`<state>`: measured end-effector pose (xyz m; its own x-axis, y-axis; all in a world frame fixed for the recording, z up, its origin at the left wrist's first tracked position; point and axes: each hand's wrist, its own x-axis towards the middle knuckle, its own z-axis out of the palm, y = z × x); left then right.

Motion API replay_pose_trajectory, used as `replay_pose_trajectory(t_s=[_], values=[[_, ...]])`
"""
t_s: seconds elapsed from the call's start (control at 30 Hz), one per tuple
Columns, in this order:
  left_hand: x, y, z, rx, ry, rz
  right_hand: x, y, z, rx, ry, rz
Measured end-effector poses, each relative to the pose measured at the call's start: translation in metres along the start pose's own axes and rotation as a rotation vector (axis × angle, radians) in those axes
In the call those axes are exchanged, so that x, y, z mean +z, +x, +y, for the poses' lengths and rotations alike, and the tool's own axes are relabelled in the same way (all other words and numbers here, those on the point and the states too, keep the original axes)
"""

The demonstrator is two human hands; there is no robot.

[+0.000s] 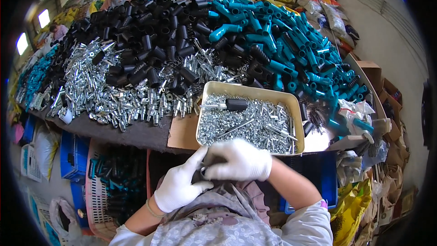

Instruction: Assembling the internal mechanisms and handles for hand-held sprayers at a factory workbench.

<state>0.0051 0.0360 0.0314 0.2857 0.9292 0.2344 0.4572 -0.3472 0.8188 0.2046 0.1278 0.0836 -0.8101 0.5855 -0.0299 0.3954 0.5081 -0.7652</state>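
Both gloved hands meet just off the table edge, in front of the apron [205,230], L hand [178,186] low w/ thumb & fingers apart in a loose C, R hand [239,159] over it, fingers curled, slightly blurred. A bit of a dark part [203,171] shows in the gap betw. the 2 gloves, so prob. held there, L as support, R on top; mostly hidden, so can't tell its kind or how tight either grip is. Cream tray [252,92] sits at the near edge right past the R hand, partly on cardboard [180,132], presumably so its small metal hardware [255,132] is a short reach away & doesn't scatter. A black-sleeved rod [236,105] lies across that hardware, approx. level, likely for easy pickup. Behind, stock is roughly grouped by kind, prob. for quick picking: silver metal parts [91,82] L, black sleeves [150,27] mid/back, teal housings [291,41] R, some mixing at the borders. Below the table on the L, a pink basket [94,200] has teal/black pieces, apparently kept off the worktop to save space.
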Motion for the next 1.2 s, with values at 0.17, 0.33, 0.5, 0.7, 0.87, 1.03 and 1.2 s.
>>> replay_pose_trajectory(t_s=[0.17, 0.33, 0.5, 0.7, 0.87, 1.03, 1.2], values=[[-0.005, -0.02, -0.003, 0.06, -0.094, 0.148, -0.126, 0.051, 0.099, 0.058, -0.769, 0.78], [-0.007, -0.025, -0.012, 0.097, -0.074, 0.23, -0.183, 0.04, 0.147, 0.566, -0.878, 0.663], [-0.006, -0.019, -0.012, 0.093, -0.066, 0.255, -0.181, 0.043, 0.159, 0.672, -0.875, 0.709], [-0.003, -0.015, -0.009, 0.102, -0.078, 0.26, -0.181, 0.084, 0.167, 0.234, -0.872, 0.937], [0.0, -0.016, 0.005, 0.082, -0.057, 0.262, -0.187, 0.138, 0.164, 0.469, -0.96, 0.836], [-0.001, -0.022, 0.001, 0.049, -0.072, 0.309, -0.189, 0.141, 0.153, 0.487, -0.73, 0.788], [-0.005, -0.017, -0.005, -0.044, -0.403, 0.478, -0.138, 0.049, 0.061, 0.069, 0.304, 0.905]])
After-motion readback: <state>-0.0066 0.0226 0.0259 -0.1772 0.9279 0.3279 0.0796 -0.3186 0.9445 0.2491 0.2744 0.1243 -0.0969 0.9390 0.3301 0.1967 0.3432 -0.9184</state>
